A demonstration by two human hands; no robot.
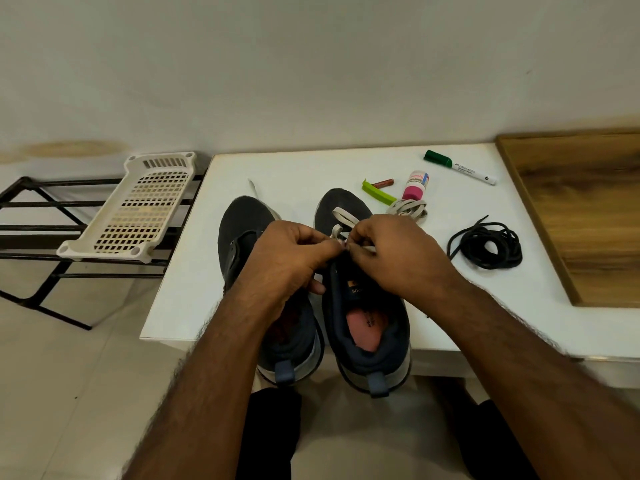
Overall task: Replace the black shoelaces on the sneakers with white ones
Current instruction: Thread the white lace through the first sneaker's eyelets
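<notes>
Two dark sneakers stand side by side on the white table (pixel 180 306), toes away from me. The right sneaker (pixel 370 327) has a white lace (pixel 341 216) threaded across its front eyelets. My left hand (pixel 294 254) and my right hand (pixel 391 251) meet over its tongue, each pinching that white lace. The left sneaker (pixel 242 233) is partly under my left forearm, and a white lace end (pixel 252 187) shows beyond its toe. A bundle of white lace (pixel 408 207) lies beyond the right sneaker. Removed black laces (pixel 488 245) lie coiled to the right.
Behind the shoes lie a green clip (pixel 377 192), a small battery (pixel 382 182), a pink-capped tube (pixel 414 187) and a green marker (pixel 460 168). A wooden board (pixel 588 209) is on the right. A cream plastic tray (pixel 138 209) rests on a black metal rack (pixel 31 230) at the left.
</notes>
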